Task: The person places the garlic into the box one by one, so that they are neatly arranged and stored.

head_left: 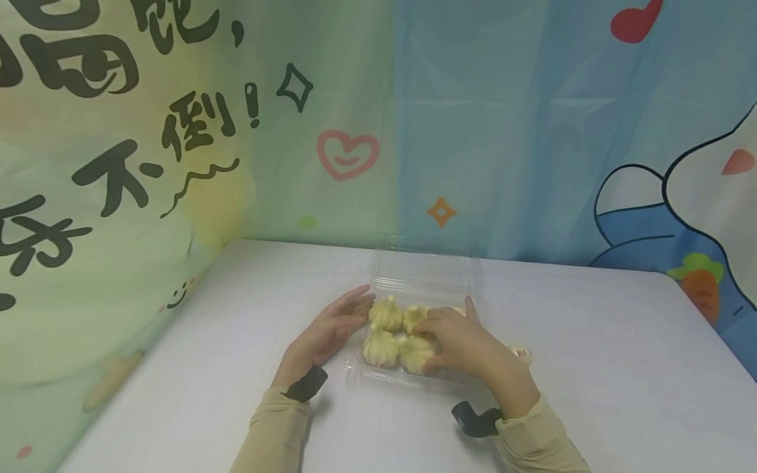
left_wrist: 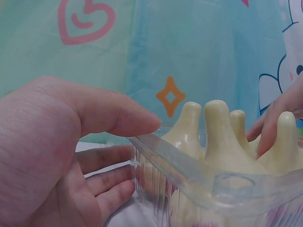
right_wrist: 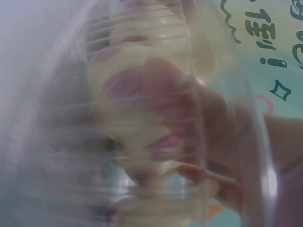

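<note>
A clear plastic box [head_left: 402, 379] holds several pale garlic bulbs [head_left: 381, 348] with purplish bases, their stems pointing up. My left hand [head_left: 331, 330] lies along the box's left side. In the left wrist view its thumb [left_wrist: 135, 120] rests at the rim and the other fingers lie against the outer wall. Inside the box, my right hand [head_left: 464, 341] curls its fingers round a garlic bulb [right_wrist: 132, 94], seen through the plastic wall in the right wrist view. The right hand hides part of the box's right half.
The box's clear lid [head_left: 426, 270] stands open at the back. Right of the box, partly behind the right forearm, a pale and reddish object [head_left: 523, 355] lies on the white table [head_left: 591, 381]. A printed cloth [head_left: 485, 131] hangs behind the table.
</note>
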`<action>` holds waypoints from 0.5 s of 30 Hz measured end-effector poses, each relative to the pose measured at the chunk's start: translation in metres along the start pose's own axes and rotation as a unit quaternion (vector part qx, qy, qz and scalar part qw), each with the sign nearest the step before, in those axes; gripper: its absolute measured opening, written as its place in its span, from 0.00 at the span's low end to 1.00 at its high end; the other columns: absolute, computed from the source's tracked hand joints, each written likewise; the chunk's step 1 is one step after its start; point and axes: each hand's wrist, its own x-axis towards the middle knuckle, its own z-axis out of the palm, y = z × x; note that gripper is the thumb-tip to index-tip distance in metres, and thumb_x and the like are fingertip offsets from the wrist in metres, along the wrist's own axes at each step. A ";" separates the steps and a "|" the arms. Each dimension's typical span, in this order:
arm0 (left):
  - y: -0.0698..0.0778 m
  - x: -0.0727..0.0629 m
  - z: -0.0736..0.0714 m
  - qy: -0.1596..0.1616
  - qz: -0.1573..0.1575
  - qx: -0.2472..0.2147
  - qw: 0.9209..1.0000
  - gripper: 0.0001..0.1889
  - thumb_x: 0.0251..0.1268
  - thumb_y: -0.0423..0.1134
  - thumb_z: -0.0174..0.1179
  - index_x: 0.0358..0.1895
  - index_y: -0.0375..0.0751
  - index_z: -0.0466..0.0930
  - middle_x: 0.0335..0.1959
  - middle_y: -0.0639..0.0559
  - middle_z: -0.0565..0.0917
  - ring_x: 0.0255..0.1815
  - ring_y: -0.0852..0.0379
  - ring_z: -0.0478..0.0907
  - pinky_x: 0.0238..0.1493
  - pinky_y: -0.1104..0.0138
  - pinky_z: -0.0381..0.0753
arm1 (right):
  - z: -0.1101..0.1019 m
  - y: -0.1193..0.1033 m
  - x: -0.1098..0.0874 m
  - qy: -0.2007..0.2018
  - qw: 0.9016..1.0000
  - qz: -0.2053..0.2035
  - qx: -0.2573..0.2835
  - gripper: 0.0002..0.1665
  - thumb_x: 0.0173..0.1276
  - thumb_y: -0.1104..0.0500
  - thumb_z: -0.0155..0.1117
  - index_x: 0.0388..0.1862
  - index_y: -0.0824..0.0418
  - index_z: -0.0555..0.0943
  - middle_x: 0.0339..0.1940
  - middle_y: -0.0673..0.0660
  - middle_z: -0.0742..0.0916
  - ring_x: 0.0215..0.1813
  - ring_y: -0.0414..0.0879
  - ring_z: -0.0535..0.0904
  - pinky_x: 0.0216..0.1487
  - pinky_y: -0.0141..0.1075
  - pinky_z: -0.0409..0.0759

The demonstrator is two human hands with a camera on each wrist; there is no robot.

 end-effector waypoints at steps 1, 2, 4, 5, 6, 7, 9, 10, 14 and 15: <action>0.000 0.000 0.000 0.000 0.000 0.000 1.000 0.34 0.68 0.24 0.45 0.75 0.44 0.48 0.76 0.40 0.52 0.77 0.42 0.48 0.77 0.51 0.42 | 0.000 0.000 0.000 -0.001 1.000 0.002 0.001 0.31 0.40 0.48 0.79 0.47 0.51 0.84 0.54 0.51 0.84 0.65 0.53 0.72 0.66 0.75 0.37; 0.000 0.000 0.000 0.000 -0.001 0.001 1.000 0.34 0.68 0.25 0.45 0.75 0.44 0.48 0.76 0.40 0.52 0.77 0.43 0.48 0.77 0.51 0.42 | 0.000 0.000 0.000 -0.001 1.000 0.005 0.000 0.30 0.40 0.48 0.79 0.46 0.51 0.84 0.53 0.51 0.84 0.65 0.53 0.72 0.66 0.74 0.37; 0.000 0.000 0.001 0.001 -0.001 0.002 1.000 0.34 0.68 0.25 0.45 0.75 0.44 0.48 0.76 0.40 0.52 0.77 0.43 0.48 0.77 0.52 0.42 | 0.000 -0.001 0.001 0.000 1.000 0.006 -0.006 0.29 0.40 0.48 0.79 0.45 0.50 0.84 0.51 0.50 0.85 0.64 0.52 0.73 0.66 0.74 0.37; 0.000 0.000 0.001 0.001 -0.002 0.002 1.000 0.34 0.68 0.25 0.45 0.75 0.44 0.48 0.76 0.40 0.52 0.77 0.43 0.48 0.77 0.52 0.42 | 0.000 -0.001 0.001 0.001 1.000 0.005 -0.011 0.29 0.40 0.48 0.79 0.45 0.50 0.84 0.50 0.49 0.84 0.63 0.51 0.73 0.66 0.74 0.38; 0.000 0.000 0.001 0.001 -0.002 0.002 1.000 0.34 0.68 0.25 0.45 0.75 0.44 0.48 0.76 0.40 0.52 0.77 0.43 0.48 0.77 0.52 0.42 | 0.000 -0.001 0.000 0.002 1.000 0.003 -0.016 0.29 0.39 0.48 0.79 0.44 0.50 0.84 0.49 0.49 0.84 0.62 0.51 0.74 0.66 0.74 0.39; 0.000 0.000 0.001 0.001 -0.003 0.003 1.000 0.34 0.68 0.25 0.45 0.75 0.44 0.48 0.76 0.40 0.52 0.77 0.43 0.48 0.77 0.51 0.42 | 0.000 -0.002 0.000 0.004 1.000 0.002 -0.021 0.28 0.39 0.48 0.79 0.44 0.50 0.84 0.47 0.48 0.84 0.61 0.50 0.74 0.66 0.75 0.39; 0.000 0.000 0.001 0.002 -0.004 0.005 1.000 0.34 0.68 0.25 0.45 0.75 0.45 0.49 0.76 0.40 0.52 0.77 0.43 0.49 0.77 0.51 0.42 | 0.000 -0.002 0.000 0.007 1.000 -0.002 -0.029 0.28 0.39 0.48 0.79 0.44 0.50 0.85 0.45 0.47 0.83 0.59 0.49 0.75 0.65 0.75 0.40; 0.000 0.000 0.001 0.003 -0.004 0.006 1.000 0.34 0.68 0.25 0.45 0.75 0.45 0.49 0.76 0.40 0.52 0.77 0.43 0.49 0.77 0.51 0.41 | 0.000 -0.002 -0.001 0.007 1.000 -0.002 -0.031 0.29 0.39 0.48 0.79 0.44 0.50 0.85 0.45 0.47 0.83 0.59 0.49 0.75 0.65 0.75 0.40; 0.000 0.000 0.001 0.005 -0.003 0.009 1.000 0.33 0.68 0.26 0.45 0.75 0.46 0.50 0.76 0.40 0.53 0.77 0.43 0.49 0.77 0.51 0.41 | -0.001 -0.004 -0.002 0.009 0.999 -0.003 -0.036 0.29 0.39 0.49 0.79 0.46 0.51 0.85 0.46 0.48 0.83 0.59 0.49 0.75 0.65 0.75 0.39; 0.000 0.000 0.001 0.006 -0.002 0.009 1.000 0.33 0.68 0.25 0.45 0.75 0.46 0.50 0.76 0.40 0.53 0.77 0.43 0.49 0.77 0.51 0.41 | -0.001 -0.004 -0.002 0.010 0.999 -0.003 -0.037 0.29 0.40 0.49 0.79 0.46 0.51 0.85 0.46 0.48 0.84 0.59 0.49 0.75 0.65 0.75 0.39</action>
